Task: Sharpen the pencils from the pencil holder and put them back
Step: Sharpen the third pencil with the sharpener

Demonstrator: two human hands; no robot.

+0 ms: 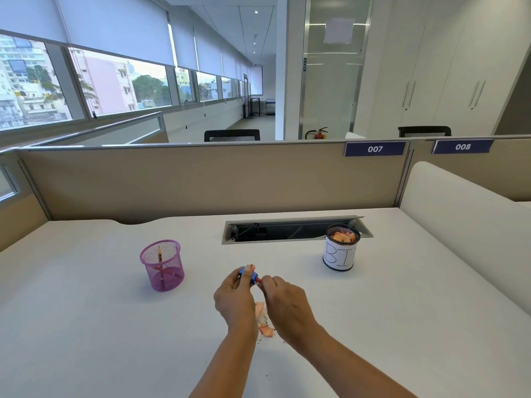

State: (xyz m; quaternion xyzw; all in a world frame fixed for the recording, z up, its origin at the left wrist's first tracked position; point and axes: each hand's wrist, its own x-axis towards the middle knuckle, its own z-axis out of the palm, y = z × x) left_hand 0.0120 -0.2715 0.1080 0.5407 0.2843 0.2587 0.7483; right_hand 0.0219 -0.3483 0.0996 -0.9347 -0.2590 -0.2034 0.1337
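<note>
Left hand [234, 294] pinches the blue sharpener [247, 274]. Right hand [283, 303] grips the red pencil [258, 280], tip inside, both above the desk [86, 326]. Risk: I twist too hard & the lead snaps. Shavings [263, 320] pile under my wrists, not in the bin cup [340, 254], which is well apart, so they may scatter. Pink holder [162, 265] stands to the left.

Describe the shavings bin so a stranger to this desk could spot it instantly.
On the white desk, find the open cable hatch near the back. At its right end stands a black mesh cup wrapped in white paper lettered BI, shavings inside; the pencil holder to its left is bare pink mesh.
</note>
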